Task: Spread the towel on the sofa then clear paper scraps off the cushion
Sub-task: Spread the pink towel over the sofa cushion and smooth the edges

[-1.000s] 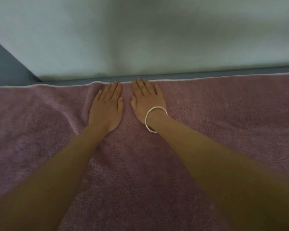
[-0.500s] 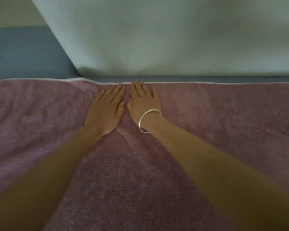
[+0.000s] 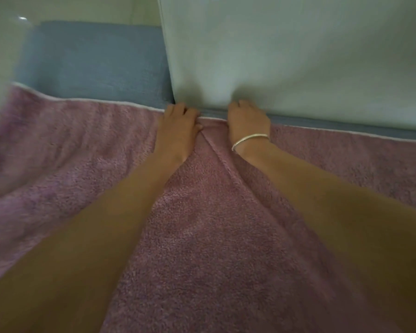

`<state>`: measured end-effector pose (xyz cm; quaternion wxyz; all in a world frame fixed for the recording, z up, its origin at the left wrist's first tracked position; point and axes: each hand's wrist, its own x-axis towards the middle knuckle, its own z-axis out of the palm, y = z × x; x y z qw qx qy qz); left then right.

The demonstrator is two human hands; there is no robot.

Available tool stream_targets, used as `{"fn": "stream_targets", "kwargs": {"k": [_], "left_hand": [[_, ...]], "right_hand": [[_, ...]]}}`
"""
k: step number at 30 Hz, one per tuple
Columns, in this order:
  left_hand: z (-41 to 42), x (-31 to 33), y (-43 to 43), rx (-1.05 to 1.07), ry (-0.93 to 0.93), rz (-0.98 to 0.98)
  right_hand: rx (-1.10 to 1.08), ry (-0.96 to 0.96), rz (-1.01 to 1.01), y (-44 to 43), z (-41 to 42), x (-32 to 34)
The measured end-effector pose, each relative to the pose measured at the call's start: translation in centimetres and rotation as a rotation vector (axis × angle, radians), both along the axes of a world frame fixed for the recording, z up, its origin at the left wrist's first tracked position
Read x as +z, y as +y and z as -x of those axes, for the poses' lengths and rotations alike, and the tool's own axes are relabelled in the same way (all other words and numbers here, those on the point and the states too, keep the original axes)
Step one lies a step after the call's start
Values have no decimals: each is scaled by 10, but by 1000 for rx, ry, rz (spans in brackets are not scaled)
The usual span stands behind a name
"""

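A fluffy pink towel (image 3: pixel 214 236) with a white hem lies spread over the blue sofa (image 3: pixel 94 63) and fills most of the view. My left hand (image 3: pixel 178 127) and my right hand (image 3: pixel 247 121) sit side by side at the towel's far edge, fingers curled over the hem where it meets the base of a pale cushion (image 3: pixel 298 56). A raised crease in the towel runs from between the hands toward me. My right wrist wears a silver bangle. No paper scraps show in this view.
The pale cushion stands upright against the sofa back on the right. A bare blue strip of sofa shows behind the towel's hem at the left and far right. A pale wall lies beyond, top left.
Both hands went from lying flat on the towel to curling their fingers at its far hem, slightly farther apart. A crease has formed between them. The view has shifted left.
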<state>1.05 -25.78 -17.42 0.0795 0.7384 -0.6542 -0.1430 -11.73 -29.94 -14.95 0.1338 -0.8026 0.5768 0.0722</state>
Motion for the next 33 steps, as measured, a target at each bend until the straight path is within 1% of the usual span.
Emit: {"fn": "stream_targets", "kwargs": {"k": [4, 6, 8, 11, 13, 15, 17, 19, 21, 23, 25, 27, 28, 31, 33], "left_hand": [[5, -2, -9, -14, -122, 81], [8, -8, -10, -5, -137, 133], [10, -12, -8, 33, -91, 175], [3, -8, -1, 61, 35, 228], [-8, -2, 9, 39, 44, 250], [-27, 0, 24, 42, 13, 265], [-52, 1, 38, 68, -35, 244], [-76, -1, 46, 38, -70, 224], [-96, -3, 47, 13, -54, 215], [-111, -1, 43, 77, -29, 222], [-131, 3, 35, 215, -19, 199], [-147, 8, 27, 305, 10, 101], [-153, 10, 23, 302, 26, 54], [-172, 18, 19, 209, 89, 3], [-183, 22, 20, 157, 121, -34]], "right_hand": [[-11, 23, 43, -8, 0, -4], [-22, 34, 76, -8, 2, -10], [-42, 31, 98, -5, 2, -15], [-42, 17, 106, -5, 3, -19], [-74, -14, 108, -5, 1, -19], [-72, -59, 104, -1, -7, -18], [6, -98, 88, 7, -27, -16], [107, -133, 62, 16, -55, -14], [192, -157, 33, 25, -89, -10], [227, -170, 30, 31, -119, -5], [254, -160, 36, 36, -147, 0], [258, -132, 25, 37, -167, 2], [234, -125, 22, 36, -174, 2], [135, -125, 30, 31, -191, 2], [134, -124, 44, 28, -198, 1]]}}
